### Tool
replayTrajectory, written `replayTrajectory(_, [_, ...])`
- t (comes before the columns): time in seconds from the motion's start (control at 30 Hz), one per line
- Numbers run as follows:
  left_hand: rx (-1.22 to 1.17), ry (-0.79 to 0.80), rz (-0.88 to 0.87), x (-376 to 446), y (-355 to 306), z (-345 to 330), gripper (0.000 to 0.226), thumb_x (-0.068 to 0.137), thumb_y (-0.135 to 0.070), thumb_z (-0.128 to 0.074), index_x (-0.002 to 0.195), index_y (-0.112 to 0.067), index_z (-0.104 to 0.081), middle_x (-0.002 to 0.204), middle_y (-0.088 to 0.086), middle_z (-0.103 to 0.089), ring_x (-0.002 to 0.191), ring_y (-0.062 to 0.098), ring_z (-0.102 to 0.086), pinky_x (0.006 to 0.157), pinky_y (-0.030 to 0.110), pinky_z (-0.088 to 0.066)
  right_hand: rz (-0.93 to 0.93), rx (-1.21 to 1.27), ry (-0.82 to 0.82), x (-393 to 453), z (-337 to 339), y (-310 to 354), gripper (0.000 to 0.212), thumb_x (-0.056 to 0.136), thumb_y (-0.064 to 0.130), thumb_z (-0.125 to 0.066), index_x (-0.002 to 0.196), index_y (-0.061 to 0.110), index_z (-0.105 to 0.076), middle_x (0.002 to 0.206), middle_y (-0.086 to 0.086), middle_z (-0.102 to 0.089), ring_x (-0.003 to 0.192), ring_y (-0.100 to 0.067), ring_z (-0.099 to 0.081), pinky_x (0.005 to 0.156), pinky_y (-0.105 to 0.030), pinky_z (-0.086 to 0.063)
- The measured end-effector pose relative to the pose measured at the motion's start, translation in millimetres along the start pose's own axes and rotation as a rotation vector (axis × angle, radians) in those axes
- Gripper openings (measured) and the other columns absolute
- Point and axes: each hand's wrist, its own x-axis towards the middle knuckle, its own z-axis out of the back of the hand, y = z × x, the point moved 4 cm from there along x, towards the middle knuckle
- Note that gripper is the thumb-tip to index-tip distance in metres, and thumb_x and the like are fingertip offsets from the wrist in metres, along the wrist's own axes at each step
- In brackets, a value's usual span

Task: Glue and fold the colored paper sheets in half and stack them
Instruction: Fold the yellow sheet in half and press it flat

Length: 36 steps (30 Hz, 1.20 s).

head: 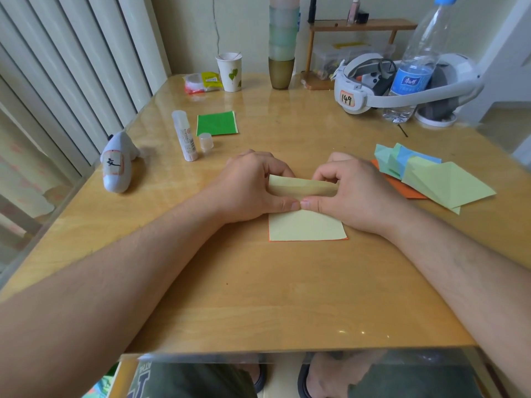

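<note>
A pale yellow paper sheet [306, 225] with an orange edge lies at the middle of the wooden table [258, 297]. Its far half is curled over toward me. My left hand [247, 188] pinches that raised flap at its left end, and my right hand [356, 193] pinches it at the right end; the two thumbs meet on the sheet. A folded green sheet [217, 123] lies farther back on the left. Beside it stands an uncapped glue stick [184, 135] with its cap [206, 141] next to it. A pile of coloured paper sheets [431, 176] lies to the right.
A small white shark figure [116, 165] lies at the left edge. At the back stand a paper cup [230, 71], a stack of plastic cups [283, 41], a white headset [373, 81], a water bottle [416, 64] and a small wooden shelf [359, 27].
</note>
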Motion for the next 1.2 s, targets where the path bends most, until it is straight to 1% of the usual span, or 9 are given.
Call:
replayTrajectory(0.1, [0.014, 0.009, 0.011, 0.0, 0.1, 0.2, 0.038, 0.063, -0.072, -0.076, 0.093, -0.049, -0.072, 0.092, -0.017, -0.066, 0.106, 0.015, -0.053, 0.099, 0.047, -0.047, -0.001, 0.000, -0.002, 0.8, 0.2, -2.7, 0.025, 0.074, 0.049, -0.090, 0.076, 0.033, -0.070, 0.088, 0.005, -0.054, 0.085, -0.013, -0.056, 0.072, -0.037, -0.047])
replayTrajectory(0.2, [0.017, 0.037, 0.035, -0.4, 4.4, 1.8, 0.044, 0.058, -0.081, -0.069, 0.091, -0.053, -0.070, 0.091, -0.015, -0.067, 0.100, 0.014, -0.056, 0.097, 0.046, -0.049, -0.021, -0.005, -0.022, 1.1, 6.4, -10.0, 0.020, 0.077, 0.042, -0.090, 0.077, 0.033, -0.072, 0.086, 0.006, -0.052, 0.080, -0.008, -0.052, 0.066, -0.030, -0.039])
replayTrajectory(0.27, [-0.004, 0.039, 0.052, -1.1, 9.4, 5.3, 0.047, 0.058, -0.080, -0.072, 0.092, -0.048, -0.071, 0.089, -0.015, -0.066, 0.093, 0.015, -0.060, 0.091, 0.046, -0.053, -0.037, -0.011, -0.031, 1.4, 9.8, -13.7, 0.021, 0.078, 0.041, -0.090, 0.075, 0.036, -0.069, 0.084, 0.007, -0.050, 0.079, -0.006, -0.051, 0.065, -0.028, -0.035])
replayTrajectory(0.33, [-0.001, 0.039, 0.062, -1.9, 12.0, 8.5, 0.040, 0.061, -0.074, -0.081, 0.088, -0.046, -0.072, 0.087, -0.014, -0.065, 0.090, 0.017, -0.061, 0.087, 0.045, -0.055, -0.039, -0.007, -0.035, 1.3, 10.5, -14.8, 0.023, 0.078, 0.041, -0.090, 0.074, 0.038, -0.067, 0.084, 0.007, -0.050, 0.079, -0.008, -0.051, 0.066, -0.028, -0.035])
replayTrajectory(0.43, [0.006, 0.033, 0.066, -2.7, 11.1, 10.0, 0.030, 0.063, -0.066, -0.086, 0.082, -0.052, -0.067, 0.088, -0.014, -0.065, 0.092, 0.018, -0.061, 0.089, 0.044, -0.054, -0.032, -0.005, -0.039, 1.4, 10.2, -13.3, 0.023, 0.077, 0.040, -0.090, 0.074, 0.037, -0.067, 0.084, 0.007, -0.050, 0.078, -0.009, -0.051, 0.066, -0.029, -0.036])
replayTrajectory(0.57, [0.015, 0.007, 0.059, -1.5, 8.1, 8.0, 0.033, 0.058, -0.077, -0.073, 0.087, -0.062, -0.066, 0.092, -0.017, -0.064, 0.102, 0.017, -0.057, 0.094, 0.047, -0.052, -0.008, -0.017, -0.048, 3.4, 6.9, -8.5, 0.023, 0.076, 0.043, -0.090, 0.078, 0.032, -0.071, 0.085, 0.006, -0.052, 0.079, -0.008, -0.050, 0.067, -0.030, -0.038])
replayTrajectory(0.83, [0.093, -0.051, 0.028, 4.0, -2.7, 2.0, 0.028, 0.068, -0.070, -0.076, 0.089, -0.056, -0.065, 0.096, -0.016, -0.064, 0.107, 0.022, -0.051, 0.099, 0.049, -0.044, 0.037, -0.057, -0.062, 8.4, -0.5, -1.9, 0.028, 0.074, 0.055, -0.087, 0.080, 0.032, -0.071, 0.089, 0.007, -0.054, 0.091, -0.014, -0.051, 0.081, -0.039, -0.042])
replayTrajectory(1.03, [0.095, -0.052, 0.056, 2.9, -1.3, 3.4, 0.028, 0.073, -0.061, -0.084, 0.095, -0.052, -0.069, 0.098, -0.015, -0.064, 0.110, 0.022, -0.050, 0.101, 0.049, -0.043, 0.016, -0.054, -0.066, 8.7, 1.0, -5.5, 0.031, 0.072, 0.056, -0.088, 0.076, 0.032, -0.069, 0.086, 0.007, -0.052, 0.085, -0.009, -0.048, 0.081, -0.042, -0.044])
replayTrajectory(1.2, [0.119, -0.051, 0.097, 0.5, 5.1, 9.6, 0.027, 0.073, -0.058, -0.086, 0.083, -0.058, -0.061, 0.090, -0.017, -0.061, 0.106, 0.021, -0.049, 0.099, 0.049, -0.044, -0.008, -0.044, -0.062, 8.7, 6.9, -10.7, 0.031, 0.072, 0.051, -0.090, 0.070, 0.037, -0.063, 0.084, 0.006, -0.052, 0.080, -0.006, -0.049, 0.077, -0.039, -0.044])
